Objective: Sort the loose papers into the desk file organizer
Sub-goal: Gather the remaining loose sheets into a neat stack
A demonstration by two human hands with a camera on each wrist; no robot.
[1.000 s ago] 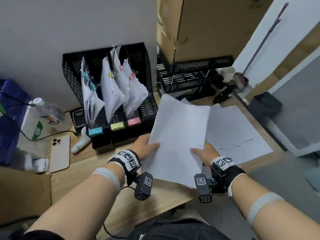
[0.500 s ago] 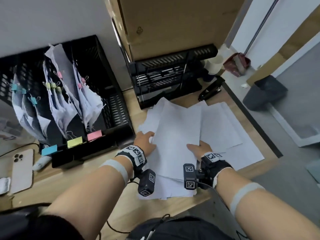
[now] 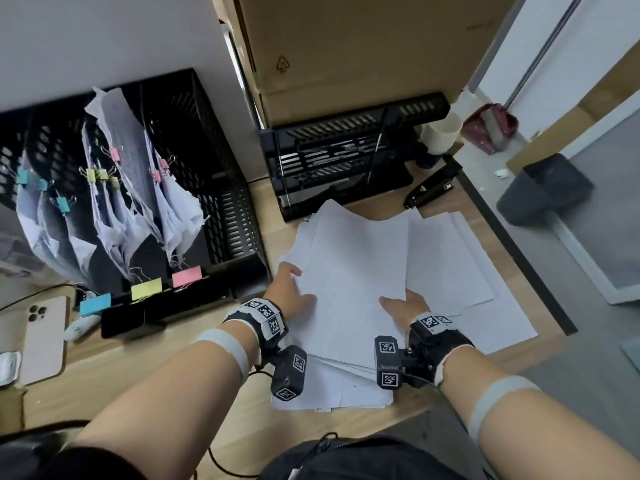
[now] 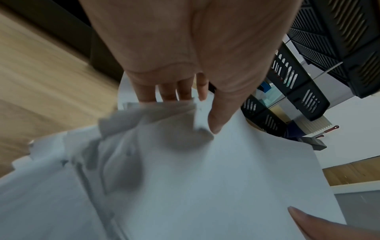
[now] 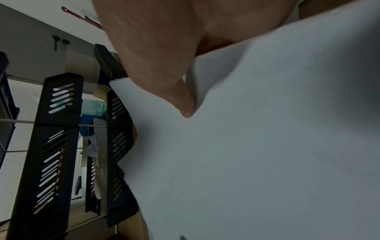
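Nearest the viewer, two bare forearms w/ wrist cameras reach over a wooden desk [image 3: 166,386]; left hand [image 3: 289,296] pinches the left edge of the top sheets [image 3: 353,282], thumb on top, fingers [image 4: 164,92] curled under, prob. to peel a few off the pile; right hand [image 3: 403,306] grips the right edge the same way, thumb on top, its fingers hidden under the paper; held at both sides, likely to keep the sheets flat and stop sagging.

Under them lies the loose pile [image 3: 332,389], fanned and untidy, its near edge close to the desk's front edge; more sheets [image 3: 485,289] spread to the right, reaching near the desk's right edge, so little spare room there.

Left of the hands stands the organizer [image 3: 214,202], black mesh, upright slots w/ blue, yellow, pink labels at the front; three slots already hold clipped bundles [image 3: 114,209]; the slot nearest the hands looks empty; its corner sits just beside the left hand, so a lift-then-swing-left seems needed to clear the wall.

Farther back: black stacked trays [image 3: 346,157] touching the pile's far edge; a stapler [image 3: 433,188] beside them; cardboard boxes [image 3: 363,46] behind; a phone [image 3: 45,337] far left.
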